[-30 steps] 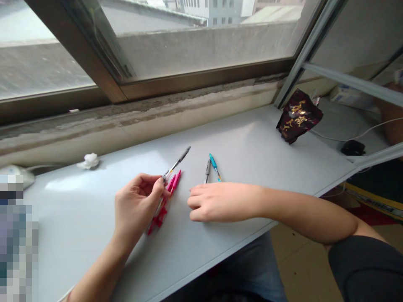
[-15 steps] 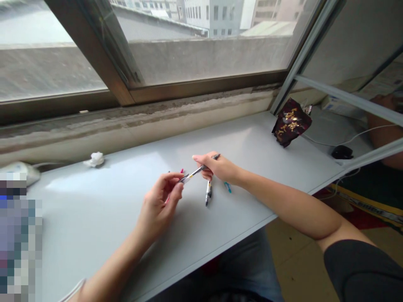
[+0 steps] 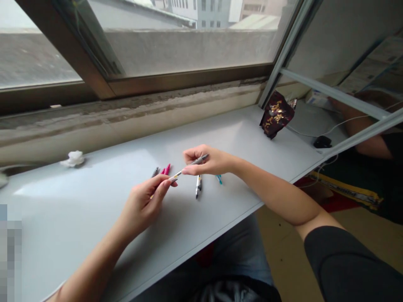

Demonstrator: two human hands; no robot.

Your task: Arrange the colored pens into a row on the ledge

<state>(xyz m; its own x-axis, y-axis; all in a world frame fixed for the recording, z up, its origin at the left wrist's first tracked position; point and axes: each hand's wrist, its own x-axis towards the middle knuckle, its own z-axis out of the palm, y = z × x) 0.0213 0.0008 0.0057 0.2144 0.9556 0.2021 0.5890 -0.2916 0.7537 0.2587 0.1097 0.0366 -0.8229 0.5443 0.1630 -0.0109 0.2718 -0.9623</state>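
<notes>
A slim pen (image 3: 176, 175) with a white and yellow barrel and a grey grip end runs between my hands, above the desk. My left hand (image 3: 143, 205) is closed on its lower left end, thumb against the fingers. The grey end lies in my right hand (image 3: 217, 160), whose thumb and fingers pinch the barrel. Just beyond my left fingers lie pink pens (image 3: 167, 169) and a grey pen (image 3: 155, 171), partly hidden. Below my right hand rests a black and clear pen (image 3: 197, 189). Beside it a blue pen (image 3: 219, 180) shows in part.
The pale desk (image 3: 78, 218) runs along the window wall. Crumpled white tissue (image 3: 75, 158) lies at the back left. A dark snack bag (image 3: 277, 115) stands at the back right, by a metal frame (image 3: 333, 90). Another person's arm (image 3: 355, 121) is beyond the frame.
My right hand has turned and its thumb has moved down along the pen, closer to my left hand. Both hands keep hold of the pen. The view has shifted right.
</notes>
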